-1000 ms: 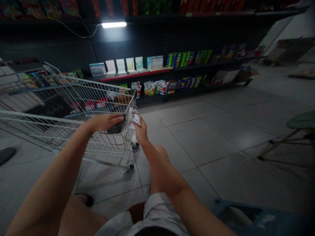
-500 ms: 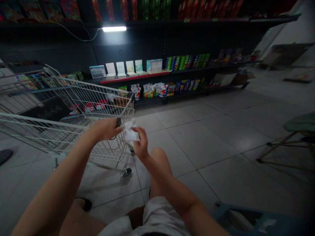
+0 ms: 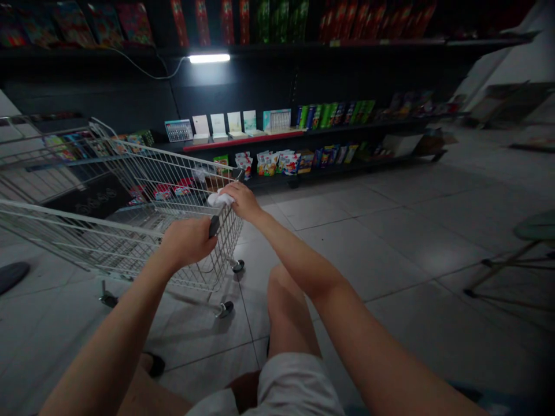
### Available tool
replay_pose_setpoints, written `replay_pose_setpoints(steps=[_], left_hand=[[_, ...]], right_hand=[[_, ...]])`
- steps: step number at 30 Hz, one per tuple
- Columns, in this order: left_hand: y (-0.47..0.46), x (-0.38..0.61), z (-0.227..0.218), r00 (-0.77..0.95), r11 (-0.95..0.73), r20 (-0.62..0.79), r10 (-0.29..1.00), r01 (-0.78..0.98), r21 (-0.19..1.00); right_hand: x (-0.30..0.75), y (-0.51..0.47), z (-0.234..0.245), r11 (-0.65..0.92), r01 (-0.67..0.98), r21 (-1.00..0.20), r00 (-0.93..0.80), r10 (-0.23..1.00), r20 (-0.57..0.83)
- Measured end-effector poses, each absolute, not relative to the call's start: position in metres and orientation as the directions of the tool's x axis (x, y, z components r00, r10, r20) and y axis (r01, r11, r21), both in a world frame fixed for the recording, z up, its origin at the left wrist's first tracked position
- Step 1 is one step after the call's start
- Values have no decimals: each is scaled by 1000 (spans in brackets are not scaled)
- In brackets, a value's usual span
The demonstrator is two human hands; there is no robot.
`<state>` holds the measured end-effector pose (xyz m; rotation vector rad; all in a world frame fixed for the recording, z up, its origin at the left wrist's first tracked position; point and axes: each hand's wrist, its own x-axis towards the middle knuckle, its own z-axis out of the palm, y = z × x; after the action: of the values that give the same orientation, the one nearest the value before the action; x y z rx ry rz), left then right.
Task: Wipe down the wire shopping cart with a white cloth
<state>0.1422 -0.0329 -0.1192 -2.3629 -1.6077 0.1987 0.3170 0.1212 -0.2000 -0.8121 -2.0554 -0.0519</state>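
Note:
A metal shopping cart (image 3: pixel 130 248) stands at the left, its front end turned toward the middle of the view. My left hand (image 3: pixel 186 241) is closed around the dark corner piece (image 3: pixel 214 226) at the near end of the cart's top rim. Farther along the same rim, my right hand (image 3: pixel 240 199) presses a crumpled white wipe (image 3: pixel 221 199) against the top edge. Its fingers bend over the wipe, and the fingertips are partly hidden. A second dark corner piece (image 3: pixel 238 175) lies just beyond my right hand.
Behind the cart runs a dark shelf (image 3: pixel 243 140) with boxes, green cans (image 3: pixel 325 114) and snack bags (image 3: pixel 277 162). A lit tube lamp (image 3: pixel 209 58) hangs above. At the right stands a folding stool (image 3: pixel 533 231). My knee (image 3: pixel 288 289) is close to the cart's caster (image 3: pixel 224 309).
My right hand has moved up and away with the wipe, from near the left hand onto the cart's rim. My left hand stays on the corner. The view has shifted slightly.

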Motion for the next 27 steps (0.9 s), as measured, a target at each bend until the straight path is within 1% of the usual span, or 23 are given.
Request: replay_pose_setpoints(steps=[2, 4, 5, 7, 10, 12, 17, 20, 23, 25, 27], left_hand=[[-41, 138, -121, 385, -355, 38, 922, 881, -313], [-50, 132, -121, 395, -370, 15, 919, 872, -320], [-55, 130, -120, 402, -381, -1, 916, 868, -319], [-63, 126, -118, 418, -405, -30, 908, 859, -314], [-68, 126, -114, 440, -434, -52, 896, 848, -304], [-69, 127, -112, 452, -449, -64, 890, 843, -295], [-74, 123, -109, 461, -468, -94, 883, 845, -259], [-82, 102, -110, 459, -472, -108, 882, 857, -206], [-92, 70, -110, 451, -470, -159, 878, 874, -120], [-98, 52, -108, 436, -459, -220, 873, 886, -65], [-102, 45, -104, 393, -419, -264, 881, 907, -50]], right_hand=[[316, 105, -197, 843, 514, -157, -505, 446, 739], [320, 98, -194, 882, 463, -87, -596, 383, 706], [325, 99, -192, 890, 450, -68, -624, 369, 689], [336, 107, -188, 884, 464, -60, -644, 383, 663], [350, 124, -187, 837, 539, -90, -586, 450, 673], [352, 128, -189, 816, 567, -115, -543, 475, 693], [340, 112, -196, 797, 567, -208, -440, 507, 741], [331, 94, -198, 810, 542, -223, -407, 485, 774], [316, 70, -209, 826, 523, -211, -352, 435, 829], [302, 52, -228, 822, 522, -226, -265, 409, 873], [289, 38, -258, 812, 525, -254, -184, 400, 898]])
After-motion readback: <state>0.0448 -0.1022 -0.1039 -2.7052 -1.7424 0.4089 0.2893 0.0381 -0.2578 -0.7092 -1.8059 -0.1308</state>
